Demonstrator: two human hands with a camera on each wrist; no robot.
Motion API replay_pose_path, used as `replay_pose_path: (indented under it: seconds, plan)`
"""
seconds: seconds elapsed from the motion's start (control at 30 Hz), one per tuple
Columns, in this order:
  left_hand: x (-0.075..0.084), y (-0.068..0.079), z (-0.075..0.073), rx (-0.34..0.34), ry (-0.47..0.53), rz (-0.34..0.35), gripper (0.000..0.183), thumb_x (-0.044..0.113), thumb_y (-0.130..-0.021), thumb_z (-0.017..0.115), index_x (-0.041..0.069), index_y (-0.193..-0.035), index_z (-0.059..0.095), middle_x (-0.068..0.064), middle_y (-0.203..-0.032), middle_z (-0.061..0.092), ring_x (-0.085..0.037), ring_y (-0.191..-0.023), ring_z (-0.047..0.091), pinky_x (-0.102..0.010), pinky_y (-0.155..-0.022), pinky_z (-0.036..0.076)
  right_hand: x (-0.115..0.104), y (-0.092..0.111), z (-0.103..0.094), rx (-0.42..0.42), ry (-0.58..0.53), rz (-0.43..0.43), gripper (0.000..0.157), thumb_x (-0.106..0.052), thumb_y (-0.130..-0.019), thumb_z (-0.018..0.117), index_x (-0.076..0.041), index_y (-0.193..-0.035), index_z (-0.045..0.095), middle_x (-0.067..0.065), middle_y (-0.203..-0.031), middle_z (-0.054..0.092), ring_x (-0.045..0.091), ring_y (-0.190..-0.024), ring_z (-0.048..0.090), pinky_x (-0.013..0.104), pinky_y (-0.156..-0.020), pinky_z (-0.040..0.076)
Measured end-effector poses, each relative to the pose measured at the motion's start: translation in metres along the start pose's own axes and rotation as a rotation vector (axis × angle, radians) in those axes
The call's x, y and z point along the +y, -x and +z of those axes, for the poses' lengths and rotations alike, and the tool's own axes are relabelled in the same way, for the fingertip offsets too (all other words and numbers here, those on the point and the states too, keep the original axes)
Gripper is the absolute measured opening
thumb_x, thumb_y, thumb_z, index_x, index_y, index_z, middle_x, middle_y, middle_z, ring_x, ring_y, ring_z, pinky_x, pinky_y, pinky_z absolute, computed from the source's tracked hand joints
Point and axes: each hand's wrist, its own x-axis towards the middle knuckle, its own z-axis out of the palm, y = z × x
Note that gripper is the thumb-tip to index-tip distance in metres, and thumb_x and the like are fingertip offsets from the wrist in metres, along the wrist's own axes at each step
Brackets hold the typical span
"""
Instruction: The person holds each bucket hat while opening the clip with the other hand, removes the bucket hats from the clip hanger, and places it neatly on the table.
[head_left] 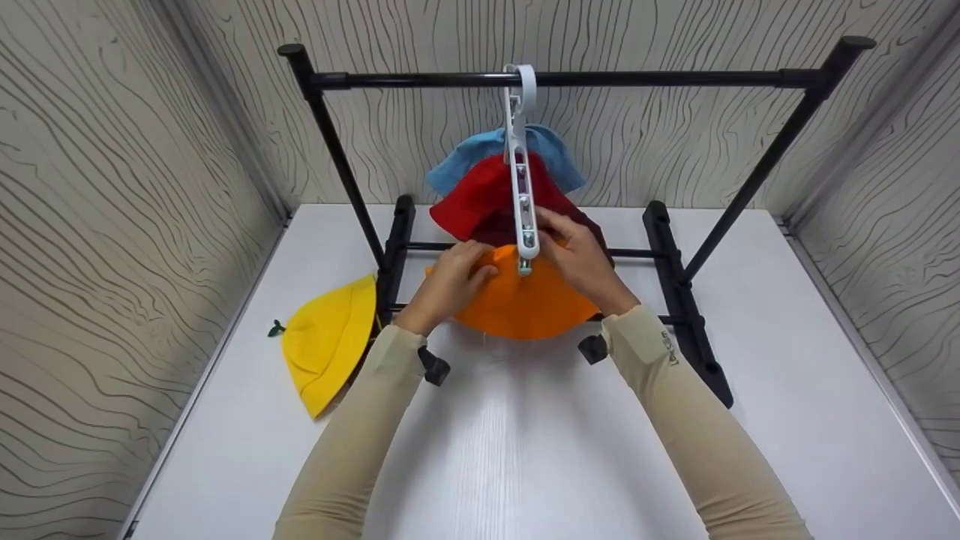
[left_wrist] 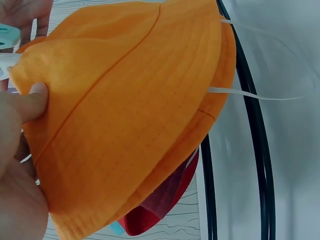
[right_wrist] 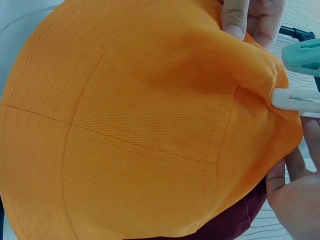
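Note:
An orange bucket hat (head_left: 529, 304) hangs crown up under the front end of a white clip hanger (head_left: 523, 202). In the right wrist view a white clip (right_wrist: 295, 100) meets the folded crown, beside a teal clip (right_wrist: 302, 56). My left hand (head_left: 450, 281) pinches the crown's left side, its thumb (left_wrist: 37, 100) on the front and fingers behind. On the other side, my right hand (head_left: 585, 259) touches the crown with loosely extended fingers (right_wrist: 276, 177). Behind hang a red hat (head_left: 472, 199) and a light blue hat (head_left: 461, 161); a dark maroon part (right_wrist: 235, 220) shows below the orange crown.
The hanger hooks over the top bar (head_left: 660, 79) of a black rack, whose feet (head_left: 682, 322) stand on the white table (head_left: 495, 465). A yellow hat (head_left: 330, 337) with a green leaf tip lies against the rack's left foot. Patterned panels (head_left: 615, 37) enclose the table.

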Motion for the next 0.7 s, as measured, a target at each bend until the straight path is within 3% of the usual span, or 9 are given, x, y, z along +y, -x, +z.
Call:
replay_pose_path:
  seconds: [0.37,0.5,0.7]
  plan:
    - [0.002,0.0,0.003,0.039,0.06,0.021,0.023,0.027,-0.087,0.054,0.014,-0.107,0.059,0.003,-0.1,0.058,-0.013,-0.089,0.049,-0.024,-0.084,0.046,0.027,-0.01,-0.002,0.032,0.051,-0.048,0.045,-0.02,-0.091,0.052,-0.009,-0.134,0.044,0.006,-0.129,0.05,0.016,-0.111,0.047,0.034,-0.101,0.035]
    - [0.003,0.001,0.003,0.056,0.089,0.034,0.022,0.024,-0.088,0.055,0.013,-0.105,0.06,0.001,-0.099,0.059,-0.013,-0.088,0.05,-0.023,-0.084,0.046,0.023,-0.01,-0.003,0.033,0.053,-0.073,0.043,-0.02,-0.091,0.053,-0.008,-0.132,0.046,0.006,-0.128,0.051,0.015,-0.112,0.048,0.033,-0.101,0.035]
    - [0.002,0.001,0.003,0.063,0.113,0.022,0.021,0.023,-0.087,0.055,0.013,-0.105,0.062,0.002,-0.098,0.06,-0.012,-0.087,0.051,-0.021,-0.083,0.046,0.006,-0.004,-0.003,0.032,0.008,-0.094,0.038,-0.011,-0.09,0.054,-0.004,-0.127,0.051,0.01,-0.123,0.055,0.014,-0.1,0.048,0.023,-0.09,0.041]
